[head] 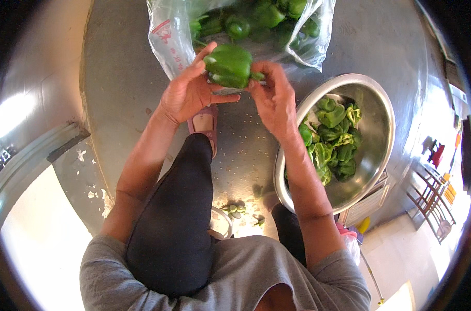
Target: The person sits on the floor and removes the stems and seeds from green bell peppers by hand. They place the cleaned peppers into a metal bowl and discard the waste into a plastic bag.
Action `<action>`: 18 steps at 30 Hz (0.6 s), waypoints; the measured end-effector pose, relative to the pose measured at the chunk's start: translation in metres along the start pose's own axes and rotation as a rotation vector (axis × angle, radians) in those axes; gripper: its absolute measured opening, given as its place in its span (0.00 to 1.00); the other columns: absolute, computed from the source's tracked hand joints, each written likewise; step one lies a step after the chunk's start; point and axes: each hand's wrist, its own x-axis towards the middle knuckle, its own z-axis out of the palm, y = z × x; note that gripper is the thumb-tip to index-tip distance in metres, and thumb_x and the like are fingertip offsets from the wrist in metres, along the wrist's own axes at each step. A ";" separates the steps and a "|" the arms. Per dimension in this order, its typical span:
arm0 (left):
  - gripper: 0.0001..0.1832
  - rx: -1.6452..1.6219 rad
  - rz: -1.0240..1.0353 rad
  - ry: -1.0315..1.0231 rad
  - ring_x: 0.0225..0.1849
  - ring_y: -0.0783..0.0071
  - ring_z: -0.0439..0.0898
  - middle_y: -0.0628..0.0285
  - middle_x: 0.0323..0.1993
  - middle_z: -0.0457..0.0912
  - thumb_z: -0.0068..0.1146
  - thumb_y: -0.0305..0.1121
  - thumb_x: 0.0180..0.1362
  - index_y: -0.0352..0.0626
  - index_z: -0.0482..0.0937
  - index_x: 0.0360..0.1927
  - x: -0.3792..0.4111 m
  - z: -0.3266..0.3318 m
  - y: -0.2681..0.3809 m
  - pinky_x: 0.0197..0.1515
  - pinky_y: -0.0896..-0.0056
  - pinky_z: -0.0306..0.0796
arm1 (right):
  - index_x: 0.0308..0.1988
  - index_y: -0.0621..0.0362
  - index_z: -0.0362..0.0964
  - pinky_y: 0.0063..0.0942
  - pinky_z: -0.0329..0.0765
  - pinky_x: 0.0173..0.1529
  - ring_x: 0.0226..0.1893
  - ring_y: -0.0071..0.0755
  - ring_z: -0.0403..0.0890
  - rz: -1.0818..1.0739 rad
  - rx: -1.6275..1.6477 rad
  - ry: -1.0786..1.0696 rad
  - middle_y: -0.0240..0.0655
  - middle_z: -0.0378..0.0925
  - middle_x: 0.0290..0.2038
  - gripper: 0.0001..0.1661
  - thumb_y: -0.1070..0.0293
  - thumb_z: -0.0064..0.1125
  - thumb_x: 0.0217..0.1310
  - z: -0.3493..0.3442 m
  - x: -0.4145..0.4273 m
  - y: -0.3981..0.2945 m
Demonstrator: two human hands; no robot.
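A whole green bell pepper (228,64) is held up between my two hands, in front of a clear plastic bag. My left hand (190,91) cradles the pepper's body, with the thumb and one finger above it and other fingers stretched out below. At the pepper's right end, my right hand (274,91) pinches the green stem (257,76) between thumb and fingers. The open plastic bag (172,41) bears red printing and holds several more green peppers (237,26). Below my right forearm stands a steel basin (383,163) containing opened green pepper pieces (331,112).
Pepper stems and scraps (232,210) lie on the grey floor (235,163) between my legs, beside a round pale-rimmed object (221,217). My left foot wears a pink sandal (213,145). At the far right stands a dark rack (433,198); a doorway edge (33,155) is on the left.
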 end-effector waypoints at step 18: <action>0.37 1.042 0.253 0.178 0.58 0.63 0.77 0.51 0.55 0.76 0.65 0.37 0.56 0.42 0.60 0.67 -0.013 0.005 -0.050 0.55 0.65 0.73 | 0.53 0.58 0.71 0.32 0.76 0.50 0.46 0.36 0.81 0.180 -0.072 -0.093 0.47 0.79 0.45 0.24 0.60 0.63 0.59 0.011 -0.008 0.001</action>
